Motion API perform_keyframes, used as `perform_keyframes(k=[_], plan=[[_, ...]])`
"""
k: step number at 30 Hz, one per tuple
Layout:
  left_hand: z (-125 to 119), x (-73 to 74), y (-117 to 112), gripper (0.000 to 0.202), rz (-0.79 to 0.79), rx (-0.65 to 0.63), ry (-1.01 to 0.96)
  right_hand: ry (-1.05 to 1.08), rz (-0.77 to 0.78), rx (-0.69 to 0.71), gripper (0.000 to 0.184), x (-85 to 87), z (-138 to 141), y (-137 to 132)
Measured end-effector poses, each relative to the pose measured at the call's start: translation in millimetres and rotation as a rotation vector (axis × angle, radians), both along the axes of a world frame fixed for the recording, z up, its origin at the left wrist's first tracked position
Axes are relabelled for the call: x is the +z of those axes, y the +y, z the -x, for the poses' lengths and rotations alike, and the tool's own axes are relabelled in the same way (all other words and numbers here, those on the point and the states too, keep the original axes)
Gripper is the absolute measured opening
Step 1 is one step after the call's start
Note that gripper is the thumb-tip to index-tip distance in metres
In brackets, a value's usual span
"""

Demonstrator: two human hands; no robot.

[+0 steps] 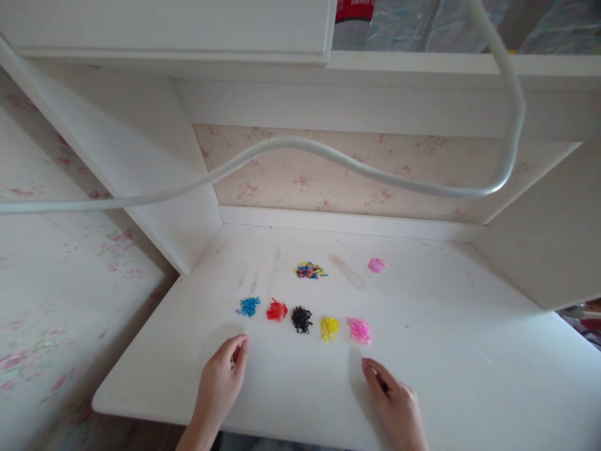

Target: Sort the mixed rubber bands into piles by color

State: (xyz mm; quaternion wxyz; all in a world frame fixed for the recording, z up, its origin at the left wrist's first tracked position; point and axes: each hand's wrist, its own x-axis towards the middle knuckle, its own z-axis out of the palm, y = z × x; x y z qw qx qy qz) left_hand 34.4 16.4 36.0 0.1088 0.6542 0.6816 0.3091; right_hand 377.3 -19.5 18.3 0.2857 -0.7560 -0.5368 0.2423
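Observation:
Small rubber bands lie in separate piles by colour: a blue pile (248, 306), a red pile (277, 310), a black pile (301, 319), a yellow pile (329, 327) and a pink pile (359, 330). Behind them is a mixed-colour pile (310, 270). My left hand (223, 371) is closed, thumb and forefinger together, just in front of the blue pile. In front of the pink pile, my right hand (392, 398) has its fingertips pinched together. Nothing shows between the fingertips of either hand, and neither touches a pile.
A pink cap (376, 265), seemingly on a clear container, is at the back right of the white desk (451, 363). A white cable (291, 143) hangs across the view. The upper cabinet (164, 28) overhangs the desk, with side panels left and right.

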Motion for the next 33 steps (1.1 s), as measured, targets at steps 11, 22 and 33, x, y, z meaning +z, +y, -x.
perform_keyframes(k=[11, 22, 33], plan=[[8.6, -18.1, -13.3, 0.025, -0.025, 0.003, -0.069, -0.275, -0.024, 0.398, 0.041, 85.4, 63.2, 103.0], [11.3, -20.3, -17.1, 0.024, -0.042, -0.024, -0.104, -0.566, 0.225, 0.396, 0.034, 66.1, 103.6, 212.0], [12.3, -20.0, -16.2, 0.022, -0.022, -0.044, -0.099, -0.609, 0.255, 0.433, 0.032, 54.7, 108.7, 230.2]])
